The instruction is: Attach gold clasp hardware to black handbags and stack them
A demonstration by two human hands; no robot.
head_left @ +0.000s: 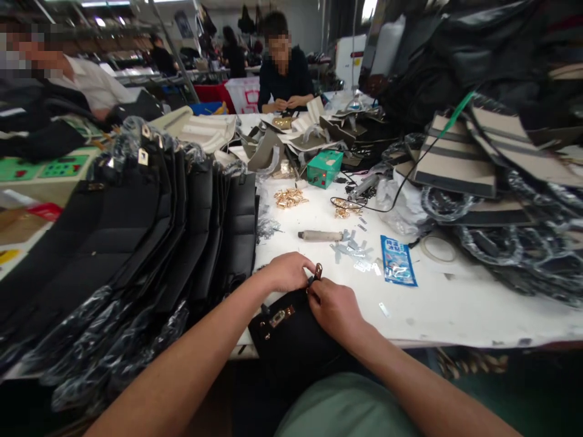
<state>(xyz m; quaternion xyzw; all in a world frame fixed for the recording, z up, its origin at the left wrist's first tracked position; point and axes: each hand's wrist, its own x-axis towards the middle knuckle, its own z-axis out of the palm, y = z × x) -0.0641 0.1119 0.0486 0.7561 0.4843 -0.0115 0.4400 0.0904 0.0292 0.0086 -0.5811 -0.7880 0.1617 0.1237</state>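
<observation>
A small black handbag (291, 340) with a gold clasp (281, 315) rests at the table's near edge, partly on my lap. My left hand (286, 272) is closed over the bag's top edge. My right hand (334, 306) is closed too, pinching a small brown metal fitting (317, 272) at the top of the bag. Both hands meet over the same spot. What lies under the fingers is hidden.
A long row of black bags (136, 243) in plastic wrap fills the left. Gold hardware (289, 197), a grey tool (321, 235), a green box (324, 168), a blue packet (398, 261) and a tape roll (438, 247) lie on the white table (455, 303). Striped bags (460, 161) pile at right. Other people sit beyond.
</observation>
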